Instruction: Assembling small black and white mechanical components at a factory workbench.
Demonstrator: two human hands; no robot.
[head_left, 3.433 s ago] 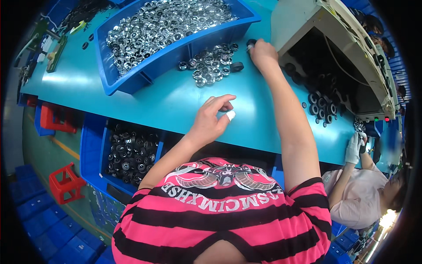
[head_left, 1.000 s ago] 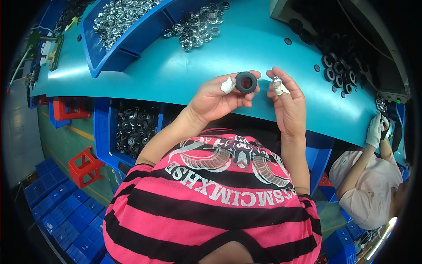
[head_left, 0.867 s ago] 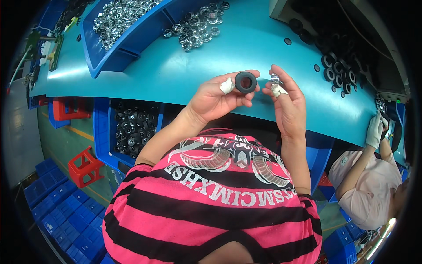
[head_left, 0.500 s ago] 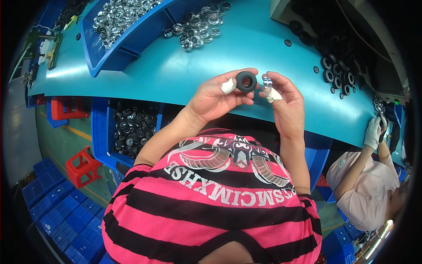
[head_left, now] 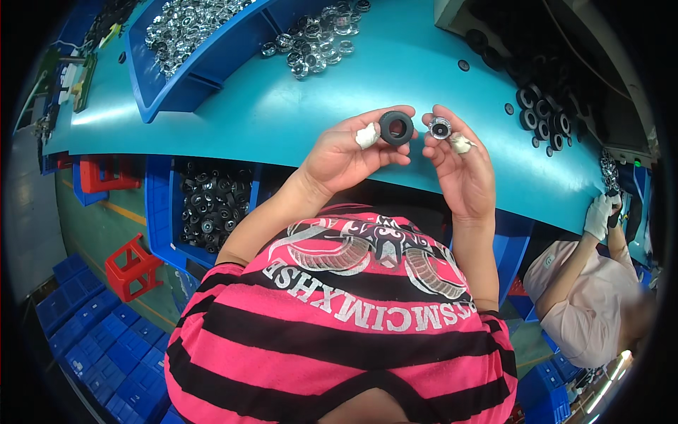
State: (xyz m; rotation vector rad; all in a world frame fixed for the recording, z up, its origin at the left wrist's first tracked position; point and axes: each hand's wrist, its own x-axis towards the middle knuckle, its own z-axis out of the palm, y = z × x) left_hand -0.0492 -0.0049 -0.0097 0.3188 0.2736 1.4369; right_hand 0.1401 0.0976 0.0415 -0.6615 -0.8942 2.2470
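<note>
Above the table edge, my left hand [head_left: 347, 152] is closed on a black rubber tyre [head_left: 386, 134], its open hole facing up. Just to the right, my right hand [head_left: 464, 166] pinches a shiny chrome wheel hub [head_left: 439, 127] with a dark centre between thumb and fingers. A small gap separates tyre and hub. White wrapping covers both thumbs.
Loose chrome hubs [head_left: 316, 48] lie on the teal table [head_left: 282, 116] beside a blue bin [head_left: 169, 99] of more hubs. Black tyres [head_left: 542, 109] are heaped at right. A lower bin holds dark wheels [head_left: 212, 212]. A co-worker's gloved hand [head_left: 599, 215] is at far right.
My right hand has turned the chrome hub from edge-on to show its round face and dark centre. The left hand with the tyre has hardly moved.
</note>
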